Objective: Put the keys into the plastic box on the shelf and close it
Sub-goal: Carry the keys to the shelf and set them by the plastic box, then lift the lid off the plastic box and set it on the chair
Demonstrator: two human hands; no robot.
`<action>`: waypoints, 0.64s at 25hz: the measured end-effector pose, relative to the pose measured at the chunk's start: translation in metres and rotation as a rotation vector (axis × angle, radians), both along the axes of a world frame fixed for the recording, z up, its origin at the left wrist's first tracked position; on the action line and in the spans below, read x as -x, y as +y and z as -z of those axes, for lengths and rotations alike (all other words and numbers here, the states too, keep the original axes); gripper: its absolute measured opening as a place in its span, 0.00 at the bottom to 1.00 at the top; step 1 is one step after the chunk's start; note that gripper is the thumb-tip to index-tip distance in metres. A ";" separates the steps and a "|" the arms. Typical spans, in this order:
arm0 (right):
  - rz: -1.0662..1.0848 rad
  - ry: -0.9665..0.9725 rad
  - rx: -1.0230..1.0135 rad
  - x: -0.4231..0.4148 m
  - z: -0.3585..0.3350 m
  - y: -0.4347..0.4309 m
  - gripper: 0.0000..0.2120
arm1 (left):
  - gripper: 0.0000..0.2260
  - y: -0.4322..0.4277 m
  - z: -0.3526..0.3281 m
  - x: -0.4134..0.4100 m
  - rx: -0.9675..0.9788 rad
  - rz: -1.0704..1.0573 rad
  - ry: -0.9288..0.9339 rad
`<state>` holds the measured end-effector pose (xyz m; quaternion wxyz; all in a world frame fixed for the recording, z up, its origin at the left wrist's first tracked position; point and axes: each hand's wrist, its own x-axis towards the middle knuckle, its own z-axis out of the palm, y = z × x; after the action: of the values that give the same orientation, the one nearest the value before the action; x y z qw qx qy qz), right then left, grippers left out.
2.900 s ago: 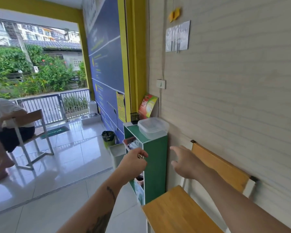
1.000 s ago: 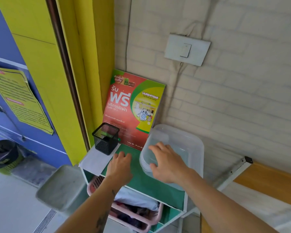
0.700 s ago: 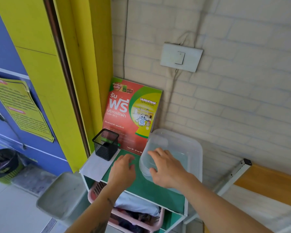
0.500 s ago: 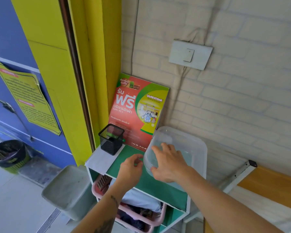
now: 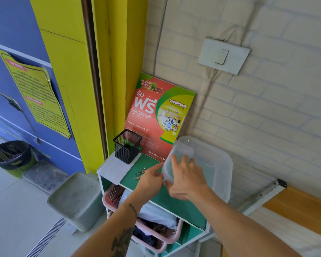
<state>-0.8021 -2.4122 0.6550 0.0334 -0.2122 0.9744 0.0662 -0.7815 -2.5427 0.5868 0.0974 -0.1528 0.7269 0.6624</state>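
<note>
Green table (image 5: 130, 179): keys (image 5: 140, 173) now down, L fingers (image 5: 158, 166) released, at plastic box (image 5: 211, 167) rim; R fingers (image 5: 183, 160) flat atop. Opening nxt.

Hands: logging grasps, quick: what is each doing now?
Left hand: at the box corner, grip cannot be told; keys lie free.
Right hand: open, fingers flat on the lid.

The translucent rectangular plastic box (image 5: 214, 165) is looking milky white, the tabletop (image 5: 149, 163) is showing plain green, the small metal keys (image 5: 140, 172) are glinting silver.
</note>
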 end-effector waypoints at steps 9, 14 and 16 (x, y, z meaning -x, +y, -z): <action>-0.186 0.058 -0.090 0.003 -0.020 -0.005 0.36 | 0.26 -0.001 -0.024 -0.005 0.022 0.012 -0.055; -0.234 0.060 -0.038 0.011 -0.038 0.001 0.32 | 0.25 -0.001 -0.025 -0.006 -0.002 0.006 -0.042; -0.218 0.040 0.011 0.016 -0.051 0.006 0.26 | 0.24 -0.002 -0.024 -0.006 -0.030 0.000 -0.045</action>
<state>-0.8185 -2.4063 0.7061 0.0055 -0.3159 0.9463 0.0684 -0.7752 -2.5448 0.6109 0.1161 -0.1663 0.7143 0.6698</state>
